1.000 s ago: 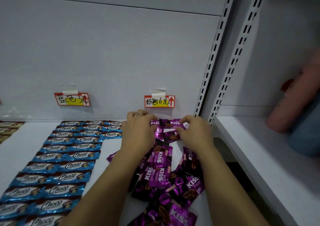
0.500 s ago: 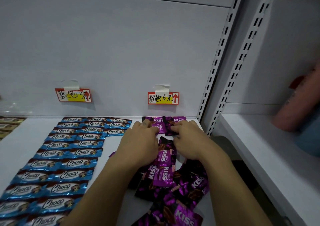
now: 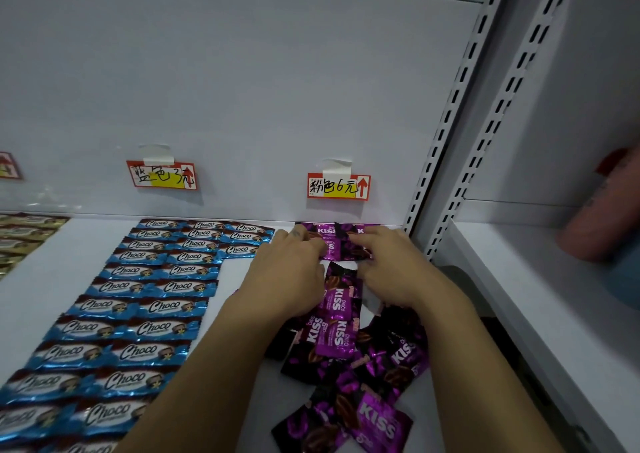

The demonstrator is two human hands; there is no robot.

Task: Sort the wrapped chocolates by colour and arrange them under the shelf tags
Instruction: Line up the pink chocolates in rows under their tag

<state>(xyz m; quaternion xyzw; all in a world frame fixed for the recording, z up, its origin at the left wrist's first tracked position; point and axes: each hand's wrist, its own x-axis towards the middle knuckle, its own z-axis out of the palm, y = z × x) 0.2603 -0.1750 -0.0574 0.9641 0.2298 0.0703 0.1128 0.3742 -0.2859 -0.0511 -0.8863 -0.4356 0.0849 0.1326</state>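
Note:
Under the pink-labelled tag (image 3: 338, 186), a short row of purple chocolates (image 3: 325, 230) lies against the back wall. Just in front of it, my left hand (image 3: 291, 272) and my right hand (image 3: 391, 269) pinch the two ends of one purple chocolate (image 3: 337, 250) flat on the shelf. A loose pile of purple chocolates (image 3: 349, 355) lies between my forearms. Blue chocolates (image 3: 138, 300) lie in neat rows under the blue-labelled tag (image 3: 161, 175).
Gold-wrapped chocolates (image 3: 24, 234) lie at the far left under a third tag (image 3: 8, 166). Slotted shelf uprights (image 3: 446, 123) bound the shelf on the right. Beyond them is another white shelf (image 3: 519, 296), with a person's pink sleeve (image 3: 602, 210) above it.
Both hands have drawn back a little from the back row towards me and now sit on a purple chocolate in front of it. The view has shifted slightly.

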